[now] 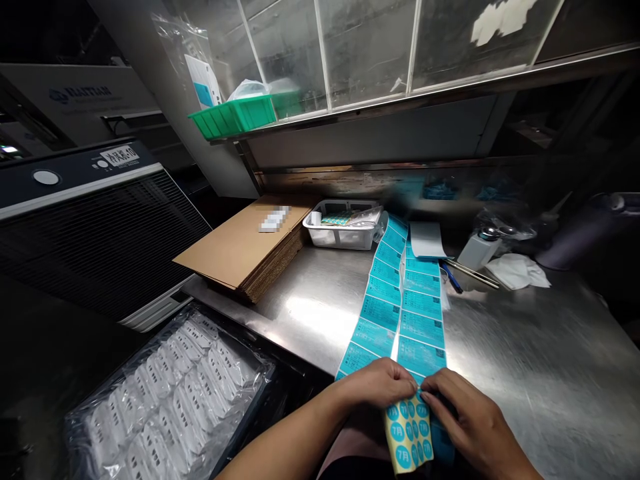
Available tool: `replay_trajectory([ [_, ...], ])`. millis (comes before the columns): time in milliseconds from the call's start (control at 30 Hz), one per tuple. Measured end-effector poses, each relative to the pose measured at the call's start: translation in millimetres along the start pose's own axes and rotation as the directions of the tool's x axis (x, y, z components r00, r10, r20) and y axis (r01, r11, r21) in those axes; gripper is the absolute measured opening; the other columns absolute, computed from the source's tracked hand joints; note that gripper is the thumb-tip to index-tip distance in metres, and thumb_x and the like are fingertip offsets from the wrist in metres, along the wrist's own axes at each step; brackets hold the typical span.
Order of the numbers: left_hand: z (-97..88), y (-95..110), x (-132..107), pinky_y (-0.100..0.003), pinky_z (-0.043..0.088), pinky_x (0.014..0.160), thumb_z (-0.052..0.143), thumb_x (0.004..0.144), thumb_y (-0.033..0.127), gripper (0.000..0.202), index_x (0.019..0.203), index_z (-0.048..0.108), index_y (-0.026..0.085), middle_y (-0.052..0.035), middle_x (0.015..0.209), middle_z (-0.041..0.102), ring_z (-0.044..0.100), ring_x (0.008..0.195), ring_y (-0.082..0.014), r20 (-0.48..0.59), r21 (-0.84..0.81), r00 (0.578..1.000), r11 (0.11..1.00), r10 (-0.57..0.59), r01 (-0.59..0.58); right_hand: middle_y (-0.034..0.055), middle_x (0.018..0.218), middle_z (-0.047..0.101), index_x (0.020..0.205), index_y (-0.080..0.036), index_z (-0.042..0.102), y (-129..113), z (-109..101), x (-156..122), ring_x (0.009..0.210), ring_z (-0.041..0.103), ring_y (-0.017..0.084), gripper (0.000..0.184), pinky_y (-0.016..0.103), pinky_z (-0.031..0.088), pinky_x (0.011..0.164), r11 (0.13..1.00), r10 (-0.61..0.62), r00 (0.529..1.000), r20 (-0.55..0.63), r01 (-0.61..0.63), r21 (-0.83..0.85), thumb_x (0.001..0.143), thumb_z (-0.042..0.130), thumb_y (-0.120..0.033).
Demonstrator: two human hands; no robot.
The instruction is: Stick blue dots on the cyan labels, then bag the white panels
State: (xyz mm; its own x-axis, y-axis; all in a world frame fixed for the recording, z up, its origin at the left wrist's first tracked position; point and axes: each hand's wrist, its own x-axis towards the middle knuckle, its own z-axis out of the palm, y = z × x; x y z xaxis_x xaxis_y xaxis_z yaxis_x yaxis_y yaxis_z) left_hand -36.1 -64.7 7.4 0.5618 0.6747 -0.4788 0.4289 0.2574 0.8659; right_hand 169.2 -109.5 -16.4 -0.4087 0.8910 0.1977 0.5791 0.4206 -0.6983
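Observation:
At the front edge of the metal table, my left hand (383,383) pinches the top of a yellow-backed sheet of round blue stickers (409,440) printed "7月". My right hand (467,410) is closed at the sheet's upper right edge, thumb and forefinger together, almost touching the left fingertips. Whether a loose sticker is between those fingertips is too small to tell. Two long strips of blue rectangular labels, a left strip (379,290) and a right strip (423,323), run from the back of the table towards my hands, which cover their near ends.
Stacked cardboard (240,247) lies at the table's left, beside a white basket (340,237). To the right are a blue pen (451,277), a white dispenser bottle (479,251) and crumpled tissue (519,271). Bagged white parts (170,393) fill a tray lower left. A green bin (235,117) sits above.

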Motion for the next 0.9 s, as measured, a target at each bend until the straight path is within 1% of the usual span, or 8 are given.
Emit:
replay_trajectory([
  [133, 0.3, -0.5, 0.2, -0.02, 0.032, 0.05, 0.051, 0.074, 0.032, 0.022, 0.06, 0.054, 0.016, 0.0042, 0.059, 0.044, 0.039, 0.056, -0.008, 0.0, 0.004, 1.0, 1.0, 0.006, -0.006, -0.0004, 0.087, 0.057, 0.095, -0.026, 0.054, 0.7, 0.3, -0.7, 0.079, 0.057, 0.015, 0.007, 0.028, 0.044, 0.069, 1.0, 0.003, 1.0, -0.026, -0.003, -0.004, 0.095, 0.051, -0.032],
  [333, 0.4, -2.9, 1.9, -0.02, 0.034, 0.052, 0.052, 0.074, 0.03, 0.02, 0.062, 0.057, 0.016, 0.0042, 0.059, 0.047, 0.042, 0.058, -0.0088, 0.006, 0.008, 1.0, 1.0, 0.012, -0.012, -0.0015, 0.085, 0.056, 0.089, -0.024, 0.052, -0.8, 0.0, 1.5, 0.075, 0.055, 0.013, 0.015, 0.027, 0.044, 0.068, 0.992, 0.092, 0.991, 0.101, -0.1, 0.078, 0.097, 0.045, -0.034],
  [433, 0.8, -4.4, 2.7, -0.02, 0.034, 0.052, 0.051, 0.073, 0.028, 0.017, 0.063, 0.06, 0.016, 0.0043, 0.06, 0.049, 0.042, 0.058, -0.009, 0.01, 0.002, 1.0, 1.0, 0.008, -0.008, -0.0022, 0.083, 0.054, 0.087, -0.024, 0.05, -1.6, -2.4, 3.2, 0.073, 0.054, 0.012, 0.017, 0.027, 0.043, 0.067, 0.99, 0.107, 0.984, 0.144, -0.12, 0.08, 0.098, 0.043, -0.034],
  [567, 1.1, -4.5, 3.6, -0.02, 0.033, 0.052, 0.051, 0.072, 0.024, 0.015, 0.063, 0.061, 0.016, 0.0047, 0.059, 0.049, 0.042, 0.057, -0.0087, 0.008, -0.014, 1.0, 1.0, -0.009, 0.009, -0.0012, 0.084, 0.053, 0.087, -0.024, 0.049, -4.9, -5.1, 4.5, 0.073, 0.052, 0.013, 0.017, 0.028, 0.042, 0.066, 0.996, 0.069, 0.985, 0.157, -0.078, 0.049, 0.099, 0.04, -0.033],
  [700, 0.7, -2.8, 3.5, -0.021, 0.033, 0.053, 0.054, 0.071, 0.024, 0.014, 0.061, 0.06, 0.015, 0.0052, 0.056, 0.047, 0.041, 0.056, -0.0083, -0.008, -0.039, 1.0, 0.999, -0.026, 0.026, 0.0003, 0.084, 0.05, 0.087, -0.023, 0.049, -6.4, -1.4, 3.8, 0.074, 0.051, 0.014, 0.018, 0.029, 0.041, 0.066, 0.999, 0.006, 0.996, 0.091, -0.011, 0.049, 0.099, 0.038, -0.03],
  [800, -0.4, -3.7, 3.7, -0.021, 0.032, 0.051, 0.054, 0.072, 0.026, 0.016, 0.061, 0.059, 0.015, 0.0047, 0.056, 0.048, 0.041, 0.053, -0.0084, -0.017, -0.066, 0.999, 0.997, -0.038, 0.036, 0.0009, 0.085, 0.049, 0.087, -0.023, 0.048, -3.3, 1.5, 2.0, 0.075, 0.05, 0.015, 0.016, 0.029, 0.041, 0.068, 0.988, 0.016, 0.999, 0.047, -0.023, 0.155, 0.098, 0.039, -0.029],
  [867, -1.9, -5.9, 5.6, -0.021, 0.033, 0.051, 0.054, 0.074, 0.029, 0.018, 0.064, 0.06, 0.015, 0.0037, 0.058, 0.051, 0.043, 0.053, -0.0091, -0.03, -0.098, 0.998, 0.994, -0.049, 0.046, 0.0014, 0.086, 0.05, 0.087, -0.023, 0.047, -0.5, -0.5, 0.2, 0.079, 0.05, 0.016, 0.015, 0.029, 0.042, 0.071, 0.947, 0.09, 0.996, 0.024, -0.093, 0.307, 0.097, 0.041, -0.032],
  [900, -2.8, -7.2, 7.6, -0.022, 0.034, 0.051, 0.053, 0.075, 0.031, 0.019, 0.066, 0.06, 0.016, 0.0032, 0.059, 0.052, 0.045, 0.054, -0.0096, -0.044, -0.121, 0.997, 0.991, -0.055, 0.049, 0.0019, 0.088, 0.051, 0.086, -0.023, 0.047, 0.4, -3.2, -1.1, 0.081, 0.05, 0.016, 0.016, 0.029, 0.043, 0.073, 0.906, 0.141, 0.99, 0.027, -0.14, 0.4, 0.097, 0.042, -0.035],
])
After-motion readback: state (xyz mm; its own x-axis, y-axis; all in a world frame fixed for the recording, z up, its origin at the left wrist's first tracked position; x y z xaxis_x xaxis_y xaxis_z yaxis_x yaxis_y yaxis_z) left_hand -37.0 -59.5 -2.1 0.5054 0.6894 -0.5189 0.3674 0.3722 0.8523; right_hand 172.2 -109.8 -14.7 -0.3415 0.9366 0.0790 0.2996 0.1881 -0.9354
